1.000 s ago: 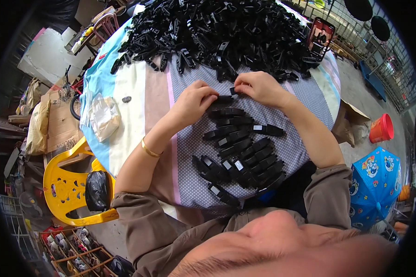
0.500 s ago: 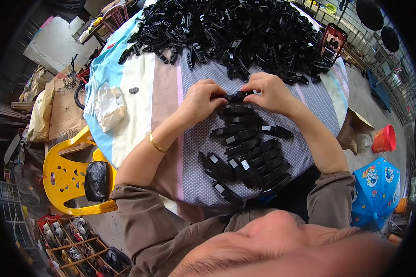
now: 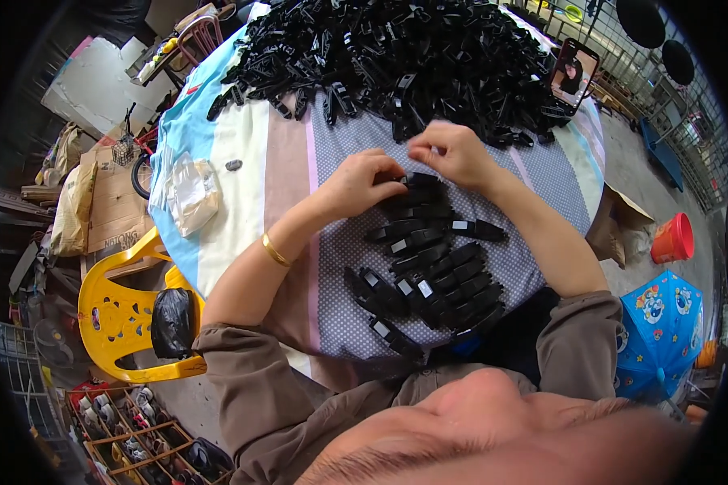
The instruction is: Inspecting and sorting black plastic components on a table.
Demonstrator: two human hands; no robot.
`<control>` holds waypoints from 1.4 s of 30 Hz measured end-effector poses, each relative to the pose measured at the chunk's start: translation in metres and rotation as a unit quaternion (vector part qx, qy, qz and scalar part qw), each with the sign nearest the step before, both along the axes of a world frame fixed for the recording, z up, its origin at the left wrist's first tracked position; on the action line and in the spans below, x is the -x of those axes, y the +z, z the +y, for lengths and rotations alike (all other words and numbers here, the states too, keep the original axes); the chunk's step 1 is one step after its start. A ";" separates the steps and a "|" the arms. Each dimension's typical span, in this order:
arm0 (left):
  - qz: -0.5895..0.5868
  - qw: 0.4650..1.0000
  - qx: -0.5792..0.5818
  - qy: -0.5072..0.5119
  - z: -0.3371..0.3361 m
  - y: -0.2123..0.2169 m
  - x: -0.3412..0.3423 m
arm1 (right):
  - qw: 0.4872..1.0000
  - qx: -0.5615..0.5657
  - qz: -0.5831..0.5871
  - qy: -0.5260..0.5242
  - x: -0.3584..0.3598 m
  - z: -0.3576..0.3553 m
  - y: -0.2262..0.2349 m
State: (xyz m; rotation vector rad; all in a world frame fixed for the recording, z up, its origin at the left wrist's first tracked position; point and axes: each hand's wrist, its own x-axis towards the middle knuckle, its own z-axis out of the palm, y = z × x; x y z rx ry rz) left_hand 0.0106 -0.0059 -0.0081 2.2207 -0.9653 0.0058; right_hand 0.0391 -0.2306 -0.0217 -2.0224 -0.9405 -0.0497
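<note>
My left hand (image 3: 362,184) has thumb and fingers closed at the left end of a black plastic piece (image 3: 422,180), which lies at the far end of a row. A little beyond it, my right hand (image 3: 455,153) is raised with its fingers curled together, and nothing shows in them. Toward me run several similar elongated black pieces, laid close side by side, some with a pale rectangular patch. One patched piece (image 3: 477,229) sticks out to the right of the row; another (image 3: 394,335) lies near the table's front edge.
A large heap of black plastic pieces (image 3: 380,65) covers the far side of the cloth-covered table (image 3: 287,162). A phone (image 3: 574,74) stands at the far right; a clear plastic bag (image 3: 192,194) lies left. Around the table are a yellow chair (image 3: 117,311), a red bucket (image 3: 672,238) and a blue umbrella (image 3: 659,327).
My right hand has come off the black piece and lifted slightly away. My left hand has moved a little right and nearer, and the piece now lies at the row's far end.
</note>
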 end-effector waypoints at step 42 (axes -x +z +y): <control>-0.156 0.969 -0.024 0.190 -0.014 0.006 0.014 | 0.992 0.003 -0.106 -0.063 0.003 -0.013 0.018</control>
